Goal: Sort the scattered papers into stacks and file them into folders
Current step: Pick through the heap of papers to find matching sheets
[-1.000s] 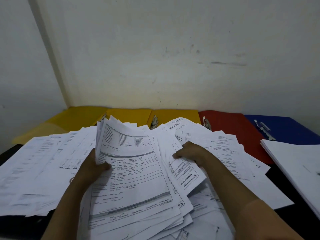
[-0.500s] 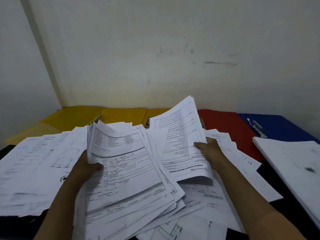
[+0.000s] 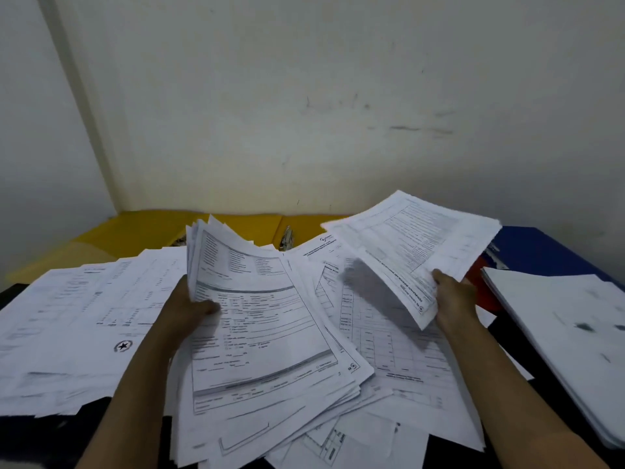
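1. Holding a thick sheaf of printed forms [image 3: 260, 319], the left hand [image 3: 189, 309] grips its left edge, thumb curled over the top sheet, fingers hidden behind; the sheaf tilts up off the desk with its sheets fanned out.
2. Right hand [image 3: 453, 296] pinches a thinner bundle of forms [image 3: 412, 245] at its near edge, thumb on top, bundle raised clear of the pile and tilted toward the back right.
3. Raised bundle hangs above the loose papers and partly covers the red folder [image 3: 482, 286], of which only a small patch shows just beside the right hand.
4. Scattered papers [image 3: 84, 316] cover most of the dark desk [image 3: 507, 336], overlapping each other at the left, centre and near edge; one sheet at the left carries a round star stamp [image 3: 122, 346].
5. More loose forms [image 3: 382, 336] lie flat between the two hands, under the shadow of the raised bundle.
6. Neat white stack [image 3: 568, 336] sits at the right, apart from the mess, running off the right edge of the view.
7. Yellow folders [image 3: 142, 231] lie open along the wall at the back left, one metal clip [image 3: 286, 238] showing among them.
8. Blue folder [image 3: 541, 248] lies open at the back right, beside the red one and behind the white stack.
9. Print on all sheets too blurred to read.
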